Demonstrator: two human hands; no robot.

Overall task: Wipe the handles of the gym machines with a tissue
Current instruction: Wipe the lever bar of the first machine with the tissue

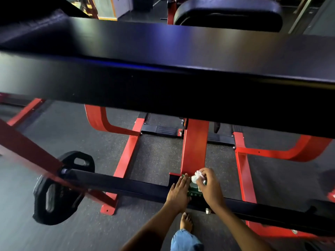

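Observation:
A green tissue pack [194,192] lies on the low black crossbar [126,185] of a red gym machine. My left hand [178,192] rests flat against the pack's left side with straight fingers. My right hand [210,187] pinches a white tissue [196,176] just above the pack's top. No machine handle is plainly visible in this view.
A wide black padded beam [163,78] crosses the upper half of the view. Red frame legs [194,145] stand on the dark rubber floor. A black weight plate [58,187] hangs at the left end of the bar. My bare foot [186,221] stands below the crossbar.

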